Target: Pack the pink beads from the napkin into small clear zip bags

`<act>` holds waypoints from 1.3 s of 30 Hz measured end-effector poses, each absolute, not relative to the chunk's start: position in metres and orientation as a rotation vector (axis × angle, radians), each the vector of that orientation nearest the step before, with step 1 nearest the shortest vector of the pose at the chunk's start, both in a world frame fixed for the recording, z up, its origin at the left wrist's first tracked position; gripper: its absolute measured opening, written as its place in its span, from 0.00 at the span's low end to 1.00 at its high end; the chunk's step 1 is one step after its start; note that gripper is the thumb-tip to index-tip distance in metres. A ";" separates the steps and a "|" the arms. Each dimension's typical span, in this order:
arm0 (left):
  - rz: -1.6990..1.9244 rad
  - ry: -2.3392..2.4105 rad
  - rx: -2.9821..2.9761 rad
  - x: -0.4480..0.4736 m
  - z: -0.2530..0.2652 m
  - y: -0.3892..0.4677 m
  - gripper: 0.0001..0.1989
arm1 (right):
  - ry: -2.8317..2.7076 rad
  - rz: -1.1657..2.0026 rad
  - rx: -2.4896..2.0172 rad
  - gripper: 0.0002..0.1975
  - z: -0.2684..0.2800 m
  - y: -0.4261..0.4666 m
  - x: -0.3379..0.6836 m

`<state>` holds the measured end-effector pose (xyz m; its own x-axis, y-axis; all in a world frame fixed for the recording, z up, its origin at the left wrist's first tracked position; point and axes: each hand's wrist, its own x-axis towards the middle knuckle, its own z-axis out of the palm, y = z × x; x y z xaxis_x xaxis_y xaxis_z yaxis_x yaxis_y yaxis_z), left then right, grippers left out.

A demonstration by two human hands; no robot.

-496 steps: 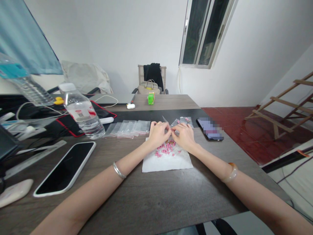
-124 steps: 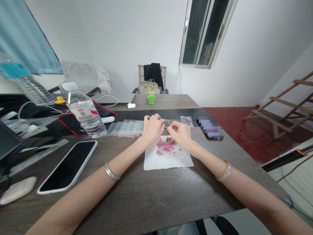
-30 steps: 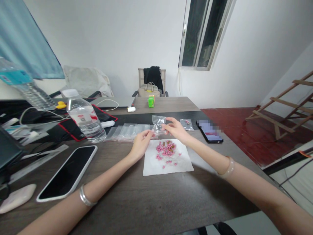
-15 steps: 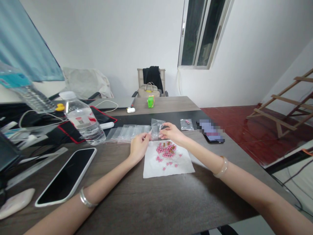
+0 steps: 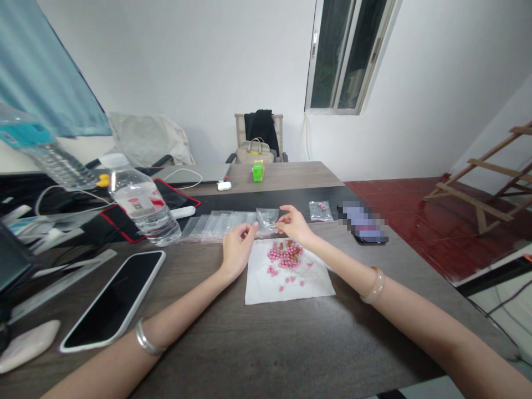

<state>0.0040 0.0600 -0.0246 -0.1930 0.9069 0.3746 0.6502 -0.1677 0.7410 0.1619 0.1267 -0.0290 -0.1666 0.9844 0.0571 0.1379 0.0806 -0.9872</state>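
Between my two hands is a small clear plastic bag [image 5: 267, 218] at the far side of a white paper sheet. My left hand [image 5: 238, 250] pinches its left edge with thumb and fingers. At its right edge my right hand [image 5: 296, 227] is closed in a pinch, with one finger raised. Whether anything lies inside this bag is hard to make out. Pink pills [image 5: 286, 256] and a few brown-yellow capsules [image 5: 294, 258] are heaped on the white paper sheet [image 5: 260, 288] just below. Several flat clear bags [image 5: 216, 224] overlap in a row left of my hands.
A bag with pink pills [image 5: 320, 210] and a phone [image 5: 362, 223] lie to the right. On the left are a larger phone [image 5: 116, 299], a water bottle [image 5: 141, 202] and a white mouse [image 5: 31, 344]. A green box [image 5: 258, 171] stands further back.
The bag between my hands stood more upright and now sits lower and flatter. My right hand's fingers have shifted slightly at its edge. My left hand stays in nearly the same place.
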 end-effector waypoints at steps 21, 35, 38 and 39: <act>0.313 1.448 2.697 0.011 -0.025 0.130 0.21 | -1.708 0.888 -1.229 0.11 -0.045 0.129 0.167; 0.070 1.535 2.594 0.004 -0.040 0.132 0.29 | -2.126 0.546 -1.529 0.14 -0.002 0.119 0.186; 0.048 1.566 2.567 0.004 -0.040 0.132 0.30 | -2.210 0.371 -1.779 0.14 0.017 0.123 0.208; 0.047 1.573 2.563 0.005 -0.040 0.132 0.30 | -2.216 0.320 -1.879 0.13 0.021 0.125 0.215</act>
<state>0.0046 0.1315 -0.0399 0.4549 0.8895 -0.0435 0.8853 -0.4465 0.1300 0.2149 0.1250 0.0205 -0.1596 0.9868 0.0257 0.9392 0.1598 -0.3038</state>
